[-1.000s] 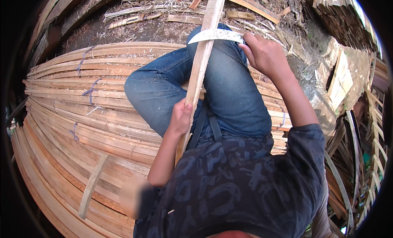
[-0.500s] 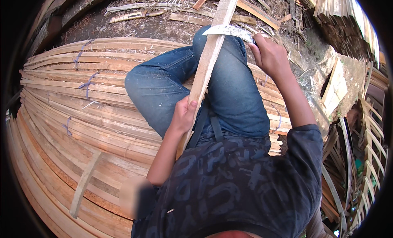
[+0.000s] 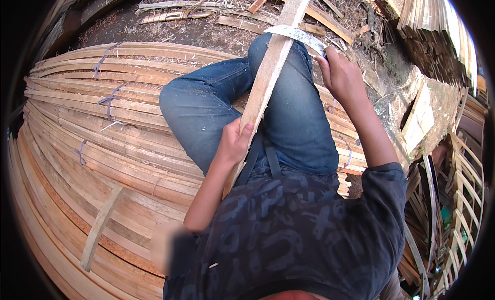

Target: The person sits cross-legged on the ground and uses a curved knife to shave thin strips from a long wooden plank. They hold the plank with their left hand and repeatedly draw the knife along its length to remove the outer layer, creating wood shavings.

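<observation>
A long pale wooden strip (image 3: pixel 265 83) slants from my waist up past my raised knee, its near end against my shirt. My left hand (image 3: pixel 234 141) is wrapped round its lower part. Across the strip, near the knee, lies a curved metal blade (image 3: pixel 295 34), lighter than the wood. Its handle end is closed in my right hand (image 3: pixel 342 73), to the right of the strip; the handle itself is mostly hidden by the fingers. The blade touches or nearly touches the strip's upper face.
Beneath and left of me lie bundles of wooden strips (image 3: pixel 149 130), tied with purple cord (image 3: pixel 110 100). A short loose slat (image 3: pixel 101 228) rests across them. Beyond, shavings and offcuts (image 3: pixel 242 24) cover the ground. Stacked boards (image 3: pixel 435 37) stand at far right, above a slatted frame (image 3: pixel 460 207).
The blade has tilted, its handle end dropping slightly, and lies a little farther up the strip. My right hand has moved slightly; the left keeps its grip. The whole view has shifted a little.
</observation>
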`<move>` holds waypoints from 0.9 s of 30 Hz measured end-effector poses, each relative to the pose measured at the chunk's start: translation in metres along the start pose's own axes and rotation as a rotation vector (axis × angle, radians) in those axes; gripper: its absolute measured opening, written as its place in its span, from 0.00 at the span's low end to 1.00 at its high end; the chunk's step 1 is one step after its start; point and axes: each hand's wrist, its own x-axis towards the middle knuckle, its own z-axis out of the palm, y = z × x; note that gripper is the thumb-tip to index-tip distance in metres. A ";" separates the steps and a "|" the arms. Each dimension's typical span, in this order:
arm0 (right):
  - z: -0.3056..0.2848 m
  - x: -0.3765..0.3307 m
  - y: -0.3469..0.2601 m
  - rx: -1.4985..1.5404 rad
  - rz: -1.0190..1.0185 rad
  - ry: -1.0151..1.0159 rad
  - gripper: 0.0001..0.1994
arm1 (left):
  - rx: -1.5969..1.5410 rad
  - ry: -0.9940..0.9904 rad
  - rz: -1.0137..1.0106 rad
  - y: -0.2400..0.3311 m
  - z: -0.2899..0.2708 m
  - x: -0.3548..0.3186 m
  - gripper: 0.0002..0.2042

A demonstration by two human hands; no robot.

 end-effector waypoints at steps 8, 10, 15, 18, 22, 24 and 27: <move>-0.009 -0.016 -0.038 0.035 -0.131 -0.227 0.14 | -0.029 -0.014 0.004 0.004 0.001 0.000 0.24; -0.013 -0.006 -0.024 -0.022 -0.179 -0.223 0.15 | -0.023 -0.018 -0.011 0.004 0.000 -0.001 0.24; -0.015 0.025 0.069 -0.150 0.153 0.079 0.19 | 0.030 0.002 -0.017 0.001 0.000 -0.002 0.24; -0.020 0.019 0.083 -0.166 0.236 0.046 0.18 | 0.024 0.001 -0.005 0.000 0.001 0.001 0.24; -0.011 -0.004 0.040 0.054 0.260 0.032 0.16 | -0.002 -0.004 -0.011 0.004 0.001 0.001 0.24; -0.012 -0.014 0.028 0.155 0.359 0.000 0.14 | -0.002 0.013 0.020 0.007 0.002 0.000 0.25; -0.001 -0.027 0.023 0.338 0.436 0.053 0.11 | 0.001 -0.003 0.008 0.005 0.000 0.002 0.25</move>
